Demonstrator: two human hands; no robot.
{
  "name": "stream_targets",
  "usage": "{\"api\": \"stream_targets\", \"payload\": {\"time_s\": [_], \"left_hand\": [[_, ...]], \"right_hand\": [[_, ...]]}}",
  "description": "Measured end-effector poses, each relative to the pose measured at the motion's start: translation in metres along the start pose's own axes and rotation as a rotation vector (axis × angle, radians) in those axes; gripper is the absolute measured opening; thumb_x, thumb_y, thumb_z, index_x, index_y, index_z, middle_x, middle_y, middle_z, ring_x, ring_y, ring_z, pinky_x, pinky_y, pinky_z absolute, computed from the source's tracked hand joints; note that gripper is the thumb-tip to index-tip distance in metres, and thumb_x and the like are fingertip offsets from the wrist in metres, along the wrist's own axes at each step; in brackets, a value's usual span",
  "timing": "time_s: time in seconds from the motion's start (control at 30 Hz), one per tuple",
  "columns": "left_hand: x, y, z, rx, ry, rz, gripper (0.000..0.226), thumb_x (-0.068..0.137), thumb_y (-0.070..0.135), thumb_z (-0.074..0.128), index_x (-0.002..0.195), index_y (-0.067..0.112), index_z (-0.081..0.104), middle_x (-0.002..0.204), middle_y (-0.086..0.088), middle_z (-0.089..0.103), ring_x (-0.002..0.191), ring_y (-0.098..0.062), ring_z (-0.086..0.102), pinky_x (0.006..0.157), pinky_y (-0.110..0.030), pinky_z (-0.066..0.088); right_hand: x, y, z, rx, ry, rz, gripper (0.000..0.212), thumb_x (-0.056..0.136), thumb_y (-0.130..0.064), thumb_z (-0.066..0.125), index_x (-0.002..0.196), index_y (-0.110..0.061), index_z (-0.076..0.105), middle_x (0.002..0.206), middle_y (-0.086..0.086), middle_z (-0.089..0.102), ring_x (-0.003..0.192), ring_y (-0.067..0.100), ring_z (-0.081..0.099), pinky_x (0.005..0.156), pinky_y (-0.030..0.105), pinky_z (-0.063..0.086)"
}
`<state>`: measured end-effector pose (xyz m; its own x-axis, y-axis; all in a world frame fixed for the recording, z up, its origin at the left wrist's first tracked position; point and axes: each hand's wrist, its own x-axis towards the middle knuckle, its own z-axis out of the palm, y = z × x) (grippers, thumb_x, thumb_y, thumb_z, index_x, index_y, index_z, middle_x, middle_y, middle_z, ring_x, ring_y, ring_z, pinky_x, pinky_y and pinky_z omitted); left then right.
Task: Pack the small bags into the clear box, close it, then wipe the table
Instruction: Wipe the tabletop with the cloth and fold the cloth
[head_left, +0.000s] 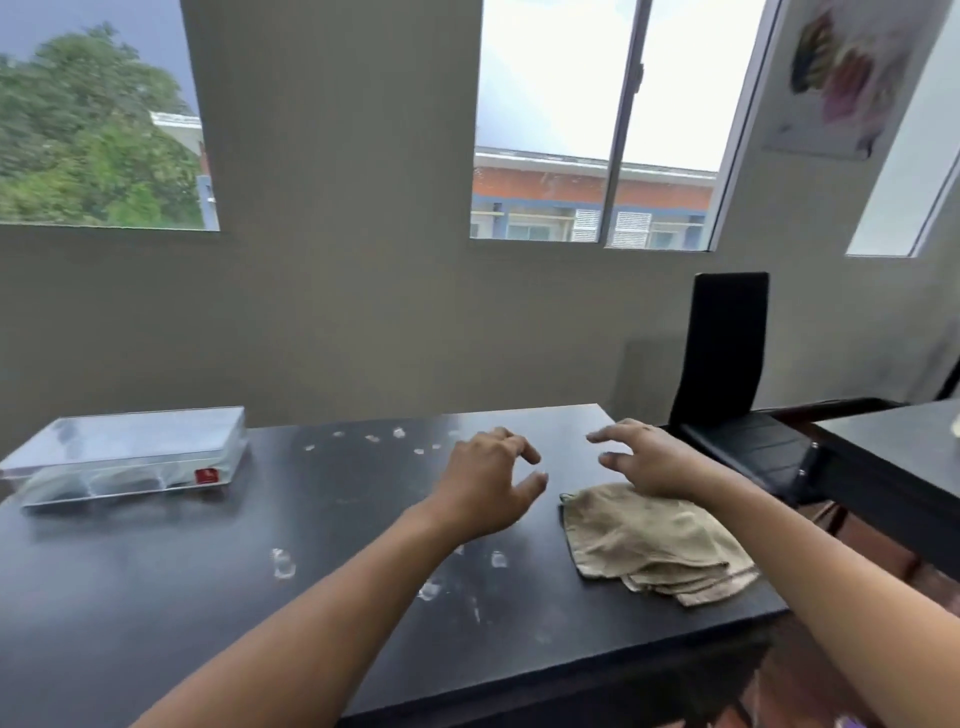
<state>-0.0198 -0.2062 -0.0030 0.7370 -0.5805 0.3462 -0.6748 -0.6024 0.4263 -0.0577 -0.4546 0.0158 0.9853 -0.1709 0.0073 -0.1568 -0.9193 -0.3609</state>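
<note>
Your left hand (488, 480) and right hand (641, 460) hover w/ fingers spread and curled, gripping nothing. R hand sits over the far edge of the tan cloth (654, 543). Small bags (283, 564) lie scattered on the black table (156, 597). Clear box (130, 454), lid shut, rests at far left.

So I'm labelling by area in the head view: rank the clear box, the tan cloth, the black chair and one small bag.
1. black chair
2. clear box and tan cloth: alike, unranked
3. small bag
</note>
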Motion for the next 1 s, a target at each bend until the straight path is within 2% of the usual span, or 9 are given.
{"api": "stream_targets", "payload": {"time_s": [0.1,0.2,0.37,0.43,0.57,0.7,0.8,0.9,1.0], "left_hand": [[0.015,0.022,0.031,0.089,-0.112,-0.049,0.05,0.093,0.058,0.053,0.128,0.024,0.065,0.134,-0.002,0.062,0.125,-0.025,0.056,0.11,-0.043,0.037],[0.021,0.036,0.056,0.199,-0.204,-0.099,0.061,0.091,0.067,0.048,0.132,0.024,0.061,0.134,-0.004,0.057,0.128,-0.028,0.049,0.109,-0.045,0.034],[0.024,0.046,0.063,0.099,-0.191,-0.12,0.043,0.091,0.057,0.057,0.119,0.024,0.061,0.125,-0.003,0.062,0.122,-0.025,0.053,0.105,-0.044,0.036],[0.023,0.045,0.059,-0.034,-0.211,-0.125,0.03,0.093,0.047,0.061,0.111,0.024,0.061,0.112,0.002,0.069,0.111,-0.023,0.061,0.099,-0.04,0.041],[0.012,0.043,0.041,-0.551,-0.193,-0.148,0.01,0.093,0.029,0.068,0.092,0.024,0.059,0.071,0.011,0.068,0.062,-0.005,0.058,0.065,-0.025,0.046],[0.004,0.033,0.019,-0.637,-0.185,-0.202,0.013,0.09,0.026,0.071,0.097,0.017,0.066,0.075,0.008,0.073,0.069,-0.006,0.062,0.071,-0.022,0.049],[-0.002,0.014,0.015,-0.204,-0.28,-0.157,0.027,0.091,0.049,0.065,0.106,0.027,0.065,0.096,0.01,0.072,0.09,-0.011,0.065,0.088,-0.032,0.047],[-0.011,-0.005,0.006,0.132,-0.263,-0.083,0.037,0.099,0.058,0.042,0.116,0.032,0.063,0.117,0.008,0.065,0.113,-0.015,0.058,0.1,-0.042,0.032],[-0.025,-0.039,-0.015,0.286,-0.264,-0.031,0.042,0.104,0.05,0.028,0.12,0.031,0.062,0.121,0.004,0.062,0.119,-0.02,0.056,0.1,-0.043,0.036]], "right_hand": [[-0.012,0.036,-0.001,-0.11,-0.081,0.116,0.043,0.1,-0.036,0.061,0.142,-0.04,0.054,0.151,-0.009,0.047,0.143,0.022,0.043,0.121,0.048,0.03],[-0.025,0.056,0.004,-0.051,-0.107,0.117,0.042,0.094,-0.038,0.069,0.136,-0.039,0.061,0.134,-0.015,0.055,0.129,0.016,0.056,0.115,0.041,0.04],[-0.039,0.058,0.014,0.054,0.062,0.007,0.023,0.089,-0.02,0.078,0.11,-0.027,0.073,0.105,-0.008,0.063,0.105,0.013,0.063,0.094,0.026,0.048],[-0.044,0.051,0.013,0.056,0.096,-0.051,0.016,0.091,-0.014,0.074,0.106,-0.021,0.073,0.103,-0.002,0.066,0.098,0.014,0.063,0.084,0.022,0.046],[-0.052,0.04,-0.003,0.24,0.102,-0.088,0.012,0.094,-0.015,0.07,0.098,-0.026,0.073,0.087,-0.006,0.073,0.072,0.003,0.063,0.064,0.014,0.049],[-0.058,0.029,-0.01,0.336,0.033,-0.144,0.028,0.094,-0.021,0.073,0.118,-0.034,0.067,0.106,-0.004,0.072,0.1,0.013,0.068,0.085,0.016,0.05],[-0.059,0.026,0.008,-0.24,0.085,-0.367,0.077,0.09,-0.064,0.056,0.157,-0.042,0.027,0.159,-0.007,0.039,0.15,0.013,0.031,0.123,0.027,0.021],[-0.061,0.029,0.028,-0.378,-0.084,-0.558,0.057,0.1,-0.066,0.021,0.156,-0.054,0.023,0.169,-0.021,0.015,0.158,0.004,0.0,0.131,0.04,0.0],[-0.078,0.027,0.035,-0.244,-0.194,-0.474,0.047,0.11,-0.045,0.027,0.153,-0.062,0.02,0.166,-0.034,0.011,0.154,-0.009,-0.002,0.13,0.04,0.008]]}}
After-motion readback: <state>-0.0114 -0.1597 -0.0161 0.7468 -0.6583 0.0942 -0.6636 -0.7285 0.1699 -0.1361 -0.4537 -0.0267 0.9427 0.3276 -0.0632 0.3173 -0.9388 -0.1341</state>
